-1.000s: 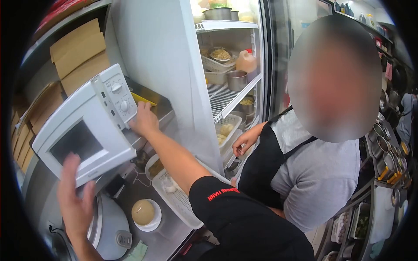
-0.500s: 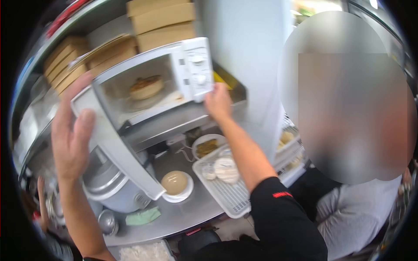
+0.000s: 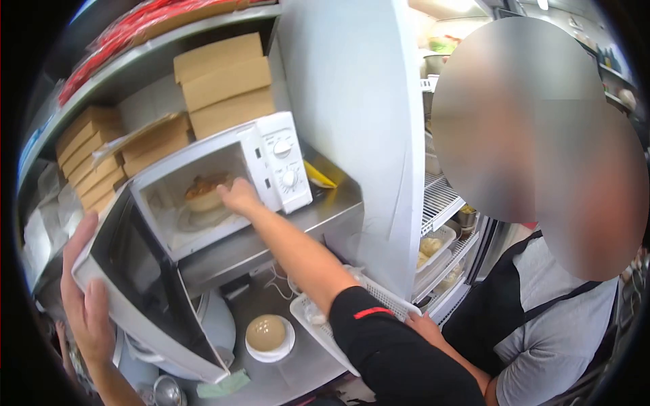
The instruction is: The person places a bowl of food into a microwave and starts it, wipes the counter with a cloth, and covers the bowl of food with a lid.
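Observation:
The white microwave (image 3: 291, 159) stands on a metal shelf with its door (image 3: 152, 318) swung wide to the left. My left hand (image 3: 88, 311) grips the door's outer edge, thumb on one side and fingers on the other. Inside the microwave, a beige bowl (image 3: 202, 203) with brown food on top sits on the glass turntable (image 3: 203, 220). My right hand (image 3: 240, 197) reaches in and pinches the bowl's right rim. Part of that rim is hidden behind the fingers.
Cardboard boxes (image 3: 227, 88) are stacked above and behind the microwave. Below are a beige bowl on a white dish (image 3: 274, 355), a green cloth (image 3: 223, 384) and a white basket (image 3: 308, 308). A co-worker's hand (image 3: 426, 328) touches the basket, beside an open fridge (image 3: 443, 203).
My right hand has left the microwave's right side and gone in to the bowl. The door stands wider, with my left hand on its edge. The co-worker's hand has come to the basket.

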A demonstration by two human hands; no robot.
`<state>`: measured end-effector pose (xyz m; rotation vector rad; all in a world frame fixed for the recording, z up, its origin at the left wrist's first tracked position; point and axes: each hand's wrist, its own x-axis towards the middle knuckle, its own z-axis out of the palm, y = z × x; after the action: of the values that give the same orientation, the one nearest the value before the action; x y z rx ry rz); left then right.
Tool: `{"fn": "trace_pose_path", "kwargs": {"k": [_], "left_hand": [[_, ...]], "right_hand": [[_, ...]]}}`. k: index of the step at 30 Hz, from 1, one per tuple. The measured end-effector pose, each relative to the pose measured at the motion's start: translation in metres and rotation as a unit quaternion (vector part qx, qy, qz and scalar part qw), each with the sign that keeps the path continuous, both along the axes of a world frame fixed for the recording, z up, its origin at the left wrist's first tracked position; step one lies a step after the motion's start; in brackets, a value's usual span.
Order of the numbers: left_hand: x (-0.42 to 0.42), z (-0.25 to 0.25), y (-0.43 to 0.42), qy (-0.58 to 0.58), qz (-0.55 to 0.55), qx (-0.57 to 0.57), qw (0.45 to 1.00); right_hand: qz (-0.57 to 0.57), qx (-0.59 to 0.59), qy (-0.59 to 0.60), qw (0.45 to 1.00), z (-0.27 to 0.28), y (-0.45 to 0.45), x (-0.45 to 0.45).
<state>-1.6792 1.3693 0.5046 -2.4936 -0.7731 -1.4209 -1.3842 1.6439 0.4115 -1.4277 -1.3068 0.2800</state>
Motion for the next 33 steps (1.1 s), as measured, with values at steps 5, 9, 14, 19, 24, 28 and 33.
{"fn": "trace_pose_path", "kwargs": {"k": [5, 9, 14, 19, 24, 28, 33], "left_hand": [[-0.001, -0.002, -0.002, -0.012, 0.041, -0.006, 0.999], [-0.009, -0.002, 0.002, -0.003, 0.052, 0.005, 0.999], [-0.012, -0.004, 0.006, -0.006, -0.009, 0.001, 1.000], [-0.007, -0.006, 0.001, -0.044, -0.009, -0.010, 0.999], [-0.007, -0.001, -0.003, -0.046, -0.025, -0.026, 0.998], [-0.007, -0.001, 0.000, -0.063, -0.057, -0.013, 0.996], [-0.009, -0.003, 0.016, -0.005, -0.040, 0.096, 0.995]], "right_hand": [[0.094, -0.139, 0.096, 0.981, 0.032, 0.026, 0.000], [0.108, -0.147, 0.085, 0.980, 0.035, 0.059, -0.003], [0.128, -0.183, -0.021, 0.974, 0.027, 0.087, -0.005], [0.100, -0.150, 0.018, 0.983, 0.009, 0.108, -0.009], [0.110, -0.148, 0.118, 0.976, 0.014, 0.110, 0.002], [0.206, -0.139, 0.245, 0.937, 0.005, 0.128, 0.016], [0.248, -0.114, 0.210, 0.939, 0.033, 0.089, 0.035]]}}
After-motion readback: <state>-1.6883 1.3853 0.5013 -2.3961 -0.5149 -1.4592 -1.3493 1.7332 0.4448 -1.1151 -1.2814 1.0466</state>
